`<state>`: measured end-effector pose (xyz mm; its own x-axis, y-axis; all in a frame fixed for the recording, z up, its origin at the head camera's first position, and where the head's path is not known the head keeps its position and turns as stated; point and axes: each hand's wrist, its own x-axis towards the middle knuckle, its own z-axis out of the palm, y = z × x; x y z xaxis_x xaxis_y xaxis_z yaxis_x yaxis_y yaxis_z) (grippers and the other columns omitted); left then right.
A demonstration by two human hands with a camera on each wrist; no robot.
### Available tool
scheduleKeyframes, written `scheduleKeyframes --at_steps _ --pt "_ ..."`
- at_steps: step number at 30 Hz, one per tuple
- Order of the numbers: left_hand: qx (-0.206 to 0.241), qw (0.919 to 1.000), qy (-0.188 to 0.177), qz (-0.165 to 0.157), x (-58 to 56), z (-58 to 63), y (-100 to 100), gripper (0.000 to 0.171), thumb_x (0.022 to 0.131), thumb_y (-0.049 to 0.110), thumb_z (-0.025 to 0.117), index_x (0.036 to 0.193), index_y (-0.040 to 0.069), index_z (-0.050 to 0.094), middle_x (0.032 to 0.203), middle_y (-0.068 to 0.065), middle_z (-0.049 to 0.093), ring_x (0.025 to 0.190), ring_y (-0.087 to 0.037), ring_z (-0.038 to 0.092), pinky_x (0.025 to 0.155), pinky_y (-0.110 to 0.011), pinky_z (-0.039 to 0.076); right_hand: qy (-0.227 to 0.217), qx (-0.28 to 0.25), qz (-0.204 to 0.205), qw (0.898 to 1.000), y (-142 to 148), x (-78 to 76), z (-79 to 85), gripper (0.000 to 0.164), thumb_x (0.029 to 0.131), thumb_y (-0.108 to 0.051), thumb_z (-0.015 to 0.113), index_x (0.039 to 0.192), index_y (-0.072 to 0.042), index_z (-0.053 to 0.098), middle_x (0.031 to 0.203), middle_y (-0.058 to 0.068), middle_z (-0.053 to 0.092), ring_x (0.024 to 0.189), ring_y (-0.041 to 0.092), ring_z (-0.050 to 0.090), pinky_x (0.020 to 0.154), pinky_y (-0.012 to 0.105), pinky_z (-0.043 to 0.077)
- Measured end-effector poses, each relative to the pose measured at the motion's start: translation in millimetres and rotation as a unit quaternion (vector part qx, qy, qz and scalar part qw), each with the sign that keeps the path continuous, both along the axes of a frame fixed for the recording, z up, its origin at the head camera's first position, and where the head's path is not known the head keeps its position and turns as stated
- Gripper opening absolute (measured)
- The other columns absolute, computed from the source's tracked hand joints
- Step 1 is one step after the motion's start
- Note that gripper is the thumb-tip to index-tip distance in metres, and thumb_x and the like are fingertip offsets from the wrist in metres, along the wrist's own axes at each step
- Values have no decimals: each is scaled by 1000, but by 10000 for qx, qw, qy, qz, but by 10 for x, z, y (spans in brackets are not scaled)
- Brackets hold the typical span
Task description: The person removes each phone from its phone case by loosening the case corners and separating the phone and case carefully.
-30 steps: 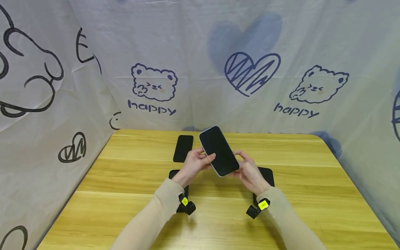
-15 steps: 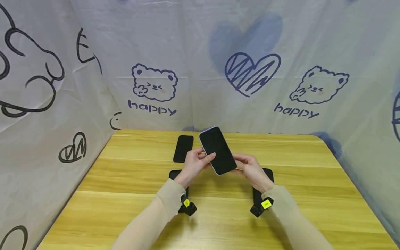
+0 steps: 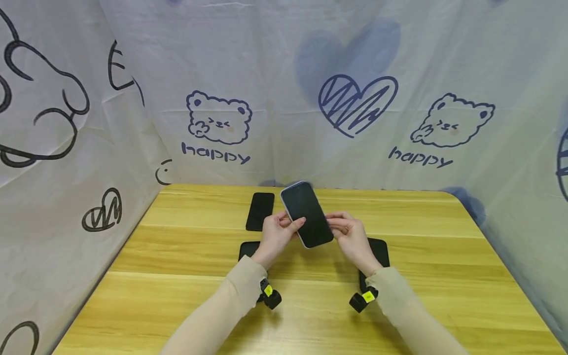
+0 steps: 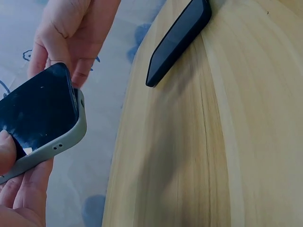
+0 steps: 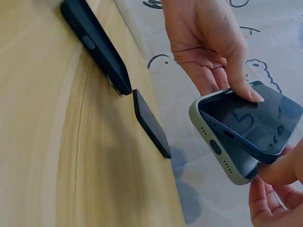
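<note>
A dark phone sits askew in a pale grey-green phone case, one end corner raised out of the rim. Both are held tilted above the table. My left hand grips them at the left side, thumb on the screen and fingers under the case. My right hand is at the lower right edge. In the right wrist view its thumb is at the case's corner beneath the raised phone corner, with fingers below the case. In the left wrist view the phone shows a gap along the case rim.
On the wooden table a thin black phone-shaped slab lies at the back. A black phone-shaped item is partly under the left wrist, another under the right. A printed cloth hangs behind the table.
The phone and case have shifted slightly left and turned a little. My right hand has changed its hold, its fingers moving up from the lower corner along the right edge.
</note>
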<state>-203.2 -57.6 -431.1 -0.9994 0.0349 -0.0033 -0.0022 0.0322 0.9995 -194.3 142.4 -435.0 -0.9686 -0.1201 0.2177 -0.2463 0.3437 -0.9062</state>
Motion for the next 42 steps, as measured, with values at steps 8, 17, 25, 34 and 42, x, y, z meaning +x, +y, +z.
scheduleKeyframes --at_steps 8,17,25,34,42 --pt "29 9993 -52 373 -22 -51 28 34 91 15 77 122 3 71 109 -20 76 95 -25 76 83 -47 61 574 301 -19 9979 -22 50 16 26 94 14 58 110 4 75 114 17 64 108 32 65 96 41 56" --pt "152 9980 -148 597 -13 -43 48 35 90 16 77 121 2 70 109 -20 76 91 -21 76 83 -44 62 1 -44 394 9992 -10 68 45 36 98 10 45 123 2 70 122 23 71 105 27 72 81 18 53" --pt "126 9965 -153 815 -16 -48 88 34 89 17 78 119 2 72 106 -19 77 83 -14 74 76 -38 63 -530 -619 752 9938 -14 61 50 46 93 12 41 134 6 61 128 28 66 111 28 70 82 23 57" --pt "135 9960 -79 882 -18 -75 123 31 89 18 79 115 2 73 105 -19 77 86 -15 75 79 -43 63 -259 -601 1353 9886 -12 44 49 59 89 14 46 148 7 44 137 32 59 121 42 63 79 17 49" --pt "48 9953 -141 961 -14 -77 144 31 88 18 80 114 4 74 102 -18 78 81 -15 75 78 -44 63 214 -48 937 9954 -113 72 -6 52 95 1 66 145 -2 51 117 27 72 99 36 74 77 22 59"
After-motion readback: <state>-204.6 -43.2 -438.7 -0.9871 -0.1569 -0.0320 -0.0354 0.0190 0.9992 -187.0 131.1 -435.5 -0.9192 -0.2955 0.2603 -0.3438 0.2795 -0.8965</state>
